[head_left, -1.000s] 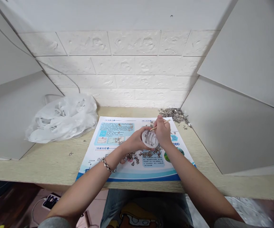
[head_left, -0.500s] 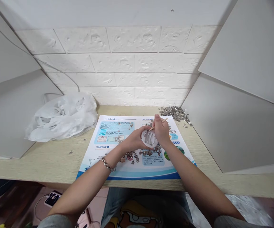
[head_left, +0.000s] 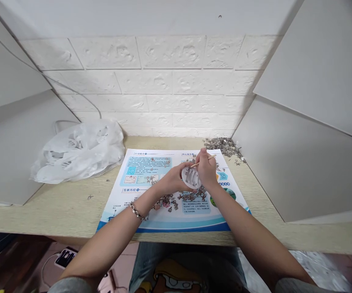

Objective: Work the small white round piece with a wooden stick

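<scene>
My left hand [head_left: 172, 179] is closed round the edge of a round white plastic part [head_left: 192, 178] with raised ribs and slots inside it. Between the fingers of my right hand [head_left: 207, 169] is a thin wooden stick [head_left: 211, 156], its lower tip at the part's upper rim. Small metal pieces [head_left: 168, 202] lie scattered below both hands on a printed poster sheet [head_left: 176, 223]. More such pieces [head_left: 152, 179] rest on the sheet to the left of my hands. My fingertips are partly hidden behind the part and the stick.
A clear plastic bag [head_left: 81, 150] of white parts stands at the left. A heap of small metal pieces [head_left: 223, 146] lies at the back right, against a grey side panel [head_left: 310, 162]. The white brick-pattern wall [head_left: 157, 81] closes off the back.
Both hands keep nearly the same place and grip. The stick's tip has shifted slightly at the rim of the white part, and the whole view has moved a little.
</scene>
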Demonstrator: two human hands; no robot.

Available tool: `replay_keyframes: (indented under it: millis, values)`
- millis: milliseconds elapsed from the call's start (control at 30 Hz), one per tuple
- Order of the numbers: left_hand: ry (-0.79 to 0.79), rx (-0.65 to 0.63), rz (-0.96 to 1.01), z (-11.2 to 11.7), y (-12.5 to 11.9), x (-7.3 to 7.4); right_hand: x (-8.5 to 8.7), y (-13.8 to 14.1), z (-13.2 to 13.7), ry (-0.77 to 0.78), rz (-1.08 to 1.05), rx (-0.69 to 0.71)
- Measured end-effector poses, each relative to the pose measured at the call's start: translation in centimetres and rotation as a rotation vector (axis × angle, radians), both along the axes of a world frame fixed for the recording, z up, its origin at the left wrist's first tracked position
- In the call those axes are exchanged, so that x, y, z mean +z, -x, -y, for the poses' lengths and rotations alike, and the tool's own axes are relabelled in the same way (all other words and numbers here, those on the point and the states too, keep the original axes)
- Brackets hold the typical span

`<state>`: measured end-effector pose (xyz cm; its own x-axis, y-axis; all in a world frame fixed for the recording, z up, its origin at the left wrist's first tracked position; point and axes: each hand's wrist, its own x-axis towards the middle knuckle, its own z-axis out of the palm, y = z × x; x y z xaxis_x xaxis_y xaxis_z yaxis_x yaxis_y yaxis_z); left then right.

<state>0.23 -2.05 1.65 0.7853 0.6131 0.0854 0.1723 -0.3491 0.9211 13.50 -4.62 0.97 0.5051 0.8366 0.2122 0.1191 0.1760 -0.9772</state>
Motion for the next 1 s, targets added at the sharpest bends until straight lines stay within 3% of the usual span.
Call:
replay_keyframes:
  millis: [100, 200, 300, 400, 533, 1000]
  values:
    - [0.007, 0.022, 0.006, -0.2, 0.0, 0.0, -0.2, 0.0, 0.0, -0.109, 0.059, -0.063]
    - [0.03, 0.059, 0.003, -0.5, 0.1, -0.1, 0.0, -0.4, -0.2, -0.173, 0.298, -0.071]
    - [0.036, 0.11, -0.022, -0.9, 0.1, -0.5, 0.2, -1.0, -0.4, -0.111, 0.603, 0.05]
    - [-0.006, 0.153, -0.042, -1.3, 0.2, -1.0, 0.1, -1.4, -0.6, 0.03, 0.77, 0.176]
    - [-0.084, 0.181, -0.092, -1.7, 0.2, -1.5, 0.0, -1.2, -0.4, 0.111, 0.825, 0.199]
    - [-0.104, 0.165, -0.109, -1.4, 0.2, -1.2, -0.5, -0.5, -0.3, 0.024, 0.935, 0.141]
